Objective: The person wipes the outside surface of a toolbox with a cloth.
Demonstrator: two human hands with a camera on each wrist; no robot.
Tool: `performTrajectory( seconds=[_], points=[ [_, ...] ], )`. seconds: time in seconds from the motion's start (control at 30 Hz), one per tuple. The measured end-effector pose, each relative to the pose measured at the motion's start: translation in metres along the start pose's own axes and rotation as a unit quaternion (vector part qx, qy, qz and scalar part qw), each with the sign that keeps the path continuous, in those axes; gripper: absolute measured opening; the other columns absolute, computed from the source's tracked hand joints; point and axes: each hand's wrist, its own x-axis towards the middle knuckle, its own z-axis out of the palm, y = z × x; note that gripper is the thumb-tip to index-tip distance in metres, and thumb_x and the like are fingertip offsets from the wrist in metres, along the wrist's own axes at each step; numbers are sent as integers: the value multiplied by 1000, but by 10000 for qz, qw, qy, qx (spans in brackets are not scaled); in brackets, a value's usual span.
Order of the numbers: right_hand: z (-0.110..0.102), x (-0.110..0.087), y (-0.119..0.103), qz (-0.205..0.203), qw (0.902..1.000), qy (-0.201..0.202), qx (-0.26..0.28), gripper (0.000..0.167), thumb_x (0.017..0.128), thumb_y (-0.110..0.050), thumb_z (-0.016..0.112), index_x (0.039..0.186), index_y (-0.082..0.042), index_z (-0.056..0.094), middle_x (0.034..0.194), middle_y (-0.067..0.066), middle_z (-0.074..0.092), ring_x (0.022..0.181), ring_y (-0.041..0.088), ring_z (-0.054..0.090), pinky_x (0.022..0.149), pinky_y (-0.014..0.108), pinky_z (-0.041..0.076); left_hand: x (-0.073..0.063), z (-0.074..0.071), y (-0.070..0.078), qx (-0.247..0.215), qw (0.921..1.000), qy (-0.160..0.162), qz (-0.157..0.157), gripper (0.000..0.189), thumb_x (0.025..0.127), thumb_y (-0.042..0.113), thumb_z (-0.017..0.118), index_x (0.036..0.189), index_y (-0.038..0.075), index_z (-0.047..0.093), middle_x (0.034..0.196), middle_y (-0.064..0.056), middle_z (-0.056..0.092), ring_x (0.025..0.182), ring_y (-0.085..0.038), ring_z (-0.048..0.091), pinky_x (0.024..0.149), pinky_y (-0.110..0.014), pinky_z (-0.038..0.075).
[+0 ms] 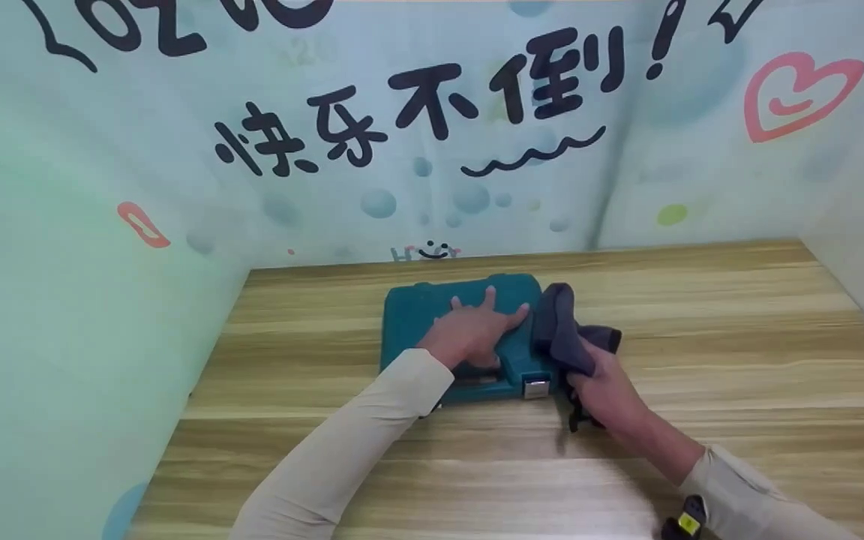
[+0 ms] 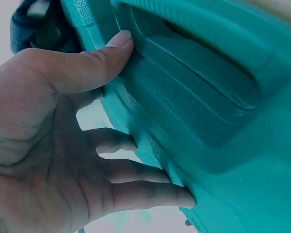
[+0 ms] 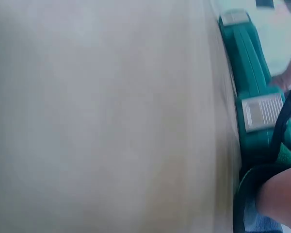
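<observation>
A teal plastic carrying case (image 1: 409, 322) lies flat on the table, its silver latch (image 1: 536, 388) and handle side towards me. My left hand (image 1: 469, 334) rests on its lid with fingers spread. In the left wrist view the thumb lies beside the recess of the handle (image 2: 203, 58), and the fingertips touch the lid. At the case's right side, my right hand (image 1: 608, 390) grips a folded dark grey-blue cloth (image 1: 561, 330), which lies against the case's right edge. The right wrist view shows the case's front side and a latch (image 3: 263, 111) beside the dark-edged cloth.
The wood-grain table (image 1: 739, 352) extends on both sides of the case. Behind it hangs a pale printed backdrop (image 1: 327, 217) with black lettering, and pale walls stand at left and right. A black device with a yellow label (image 1: 689, 523) sits at the right wrist.
</observation>
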Motion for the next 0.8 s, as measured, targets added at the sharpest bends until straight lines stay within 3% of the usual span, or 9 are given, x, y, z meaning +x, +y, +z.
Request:
performTrajectory(
  seconds=[0.2, 0.5, 0.8],
  points=[
    [10, -24, -5, 55, 10000, -65, 27, 75, 88, 17, 47, 159, -2, 31, 156, 16, 40, 126, 26, 42, 101, 33, 36, -1, 1, -1, 57, 10000, -43, 34, 88, 99, 31, 70, 163, 39, 10, 169, -14, -1, 143, -57, 16, 101, -72, 34],
    [21, -49, -10, -12, 10000, -71, 49, 80, 88, 19, 47, 161, -4, 24, 160, 15, 33, 133, 24, 37, 102, 25, 33, -1, 1, -2, 37, 9999, -105, 47, 90, 99, 30, 70, 164, 39, 8, 169, -14, -2, 143, -57, 16, 102, -71, 33],
    [20, -55, -13, 256, 9995, -143, 75, 81, 88, 18, 46, 161, -4, 20, 163, 13, 26, 145, 23, 23, 112, 40, 25, 0, 1, 0, -102, 9999, -65, 57, 90, 98, 28, 71, 164, 39, 10, 169, -14, -2, 143, -57, 14, 103, -72, 31]
  ],
)
